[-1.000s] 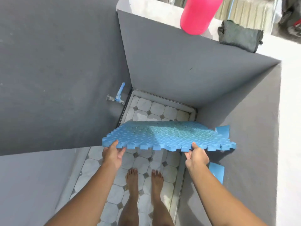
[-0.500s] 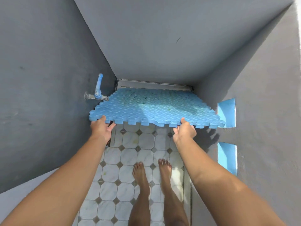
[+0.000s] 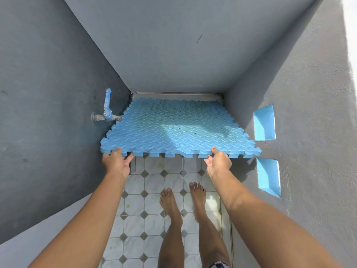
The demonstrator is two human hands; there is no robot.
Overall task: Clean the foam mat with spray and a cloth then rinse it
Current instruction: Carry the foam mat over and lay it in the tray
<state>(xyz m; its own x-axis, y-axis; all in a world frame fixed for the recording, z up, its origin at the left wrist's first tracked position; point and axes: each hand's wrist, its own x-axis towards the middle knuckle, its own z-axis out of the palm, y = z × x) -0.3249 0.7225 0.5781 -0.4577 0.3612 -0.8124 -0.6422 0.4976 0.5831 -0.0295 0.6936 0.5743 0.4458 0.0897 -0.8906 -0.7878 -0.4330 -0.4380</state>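
Blue foam, light and half-stiff by the look: foam mat (image 3: pixel 173 130) held nearly flat above the tiled floor (image 3: pixel 154 219), sagging hardly at all, far edge down close to the back wall at 12 o'clock. Probably easy to lift, but bendy in the middle and likely slippery once wet. Ribbed top with dark specks and greenish stains, so not yet cleaned, to judge from this.

At 9 o'clock of the mat, tap (image 3: pixel 105 116) with a blue lever on the grey wall (image 3: pixel 48 113), spout just beside the mat's left edge; touching or not, hard to tell from here.

Left hand (image 3: pixel 116 163) at the near left corner, closed on the toothed edge, thumb on top and fingers under. Right hand (image 3: pixel 218 163) further along the same near edge, pinching it the same way. Best hold at these teeth, hands wide apart, to keep the sheet from folding. Bare feet (image 3: pixel 183 200) on the floor at 6 o'clock.

At 3 o'clock, two blue wall recesses (image 3: pixel 264 122), one above the other, both empty as far as visible. No bucket, spray or cloth in view.
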